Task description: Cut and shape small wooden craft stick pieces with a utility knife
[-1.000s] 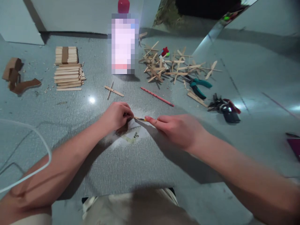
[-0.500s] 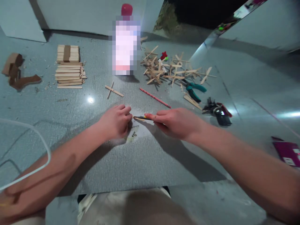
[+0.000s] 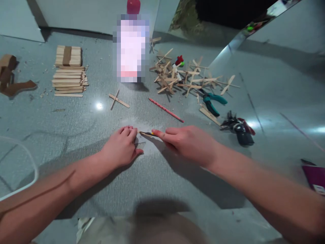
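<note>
My right hand is wrapped round a thin dark cutting tool with a bit of yellow on it, the index finger stretched along its top. The tool's tip points left, over a small wooden stick. Beside the tip, my left hand presses down on the grey table, fingers together and thumb reaching right. Its fingertips are at the stick's left end, which they hide. A clear ruler piece partly shows by the left thumb. Further back lie two crossed sticks and a red pencil.
Stacked sticks and brown paper lie at the left. A blurred bottle stands at the back. At the right are jumbled sticks, teal pliers and a black bundle.
The left hand has flattened, its thumb now out to the right. Both hands and the tool appear slightly lower and further left, as the camera view has shifted.
</note>
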Motion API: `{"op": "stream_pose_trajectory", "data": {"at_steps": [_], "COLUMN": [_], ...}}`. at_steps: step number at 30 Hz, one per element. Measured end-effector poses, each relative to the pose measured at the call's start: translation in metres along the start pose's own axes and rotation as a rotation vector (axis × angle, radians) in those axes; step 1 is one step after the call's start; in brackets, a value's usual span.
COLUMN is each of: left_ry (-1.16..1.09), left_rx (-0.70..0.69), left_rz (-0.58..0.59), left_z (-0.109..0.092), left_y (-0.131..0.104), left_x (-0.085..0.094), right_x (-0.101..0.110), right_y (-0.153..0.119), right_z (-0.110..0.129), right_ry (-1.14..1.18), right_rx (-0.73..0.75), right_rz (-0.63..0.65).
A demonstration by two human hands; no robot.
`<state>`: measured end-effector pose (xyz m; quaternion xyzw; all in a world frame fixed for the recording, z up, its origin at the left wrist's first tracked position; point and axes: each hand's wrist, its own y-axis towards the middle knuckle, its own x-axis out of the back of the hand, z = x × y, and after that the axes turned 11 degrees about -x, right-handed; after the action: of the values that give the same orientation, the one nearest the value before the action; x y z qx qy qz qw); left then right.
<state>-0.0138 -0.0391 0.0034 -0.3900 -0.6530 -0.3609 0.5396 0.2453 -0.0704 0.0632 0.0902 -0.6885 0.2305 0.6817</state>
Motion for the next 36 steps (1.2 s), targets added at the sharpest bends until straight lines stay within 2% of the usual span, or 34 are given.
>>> {"op": "stream_pose_trajectory", "data": {"at_steps": [11,17,21,23,26,30,33,34,36], "left_ry": [-0.019,-0.008,0.012,0.017,0.051,0.131,0.102,0.088,0.061], "left_rx": [-0.019,-0.03,-0.068,-0.08,-0.109,-0.134,-0.132,-0.131,-0.128], "left_rz": [-0.044,-0.059,-0.08,-0.089,-0.112,-0.143,-0.143,-0.147,-0.155], "left_z": [0.003,0.003,0.004,0.004,0.004,0.003,0.004,0.004,0.006], "left_y": [-0.003,-0.003,-0.004,-0.005,-0.008,-0.012,-0.012,-0.012,-0.011], "left_x": [-0.002,-0.002,-0.003,-0.003,-0.003,-0.002,0.001,0.002,0.004], "right_x": [-0.006,-0.017,-0.007,0.003,0.01,-0.006,-0.026,-0.032,-0.042], "right_y": [-0.006,-0.01,-0.01,-0.014,-0.021,-0.021,-0.008,-0.003,0.007], "right_z": [-0.007,-0.007,-0.011,-0.017,-0.025,-0.022,-0.013,-0.011,-0.009], "right_ry": [-0.018,-0.037,-0.015,0.055,0.368,1.005,1.582,1.691,1.773], "right_rx": [0.047,0.01,0.046,0.067,-0.05,-0.276,-0.233,-0.216,-0.173], "right_rz": [-0.004,-0.11,-0.079,-0.113,-0.178,-0.2,-0.084,-0.057,-0.091]}}
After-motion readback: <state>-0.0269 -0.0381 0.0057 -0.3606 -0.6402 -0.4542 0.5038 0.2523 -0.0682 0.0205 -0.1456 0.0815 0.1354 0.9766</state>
